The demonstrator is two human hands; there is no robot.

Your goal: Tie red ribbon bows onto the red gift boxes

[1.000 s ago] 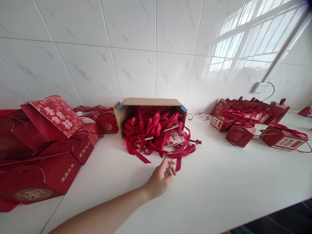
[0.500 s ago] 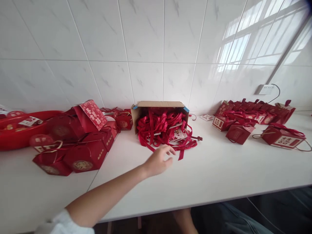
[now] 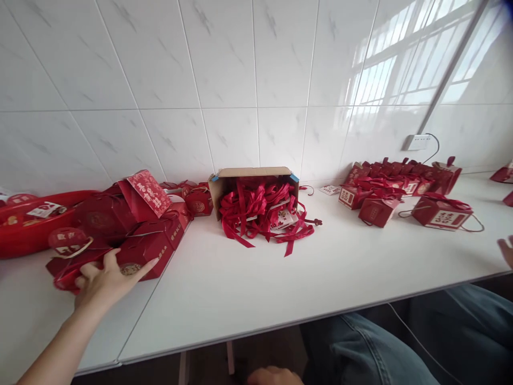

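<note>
head view: the left hand reaches onto the clustered red boxes on the worktop's left side, fingers spread, no firm grip showing. taking a box seems the step; the next move likely calls for closing around one.

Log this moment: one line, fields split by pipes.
left hand: open, fingers spread at piled red boxes | centre: cardboard box, red ribbons spilling out | right: more red boxes | right edge: partial hand
</note>
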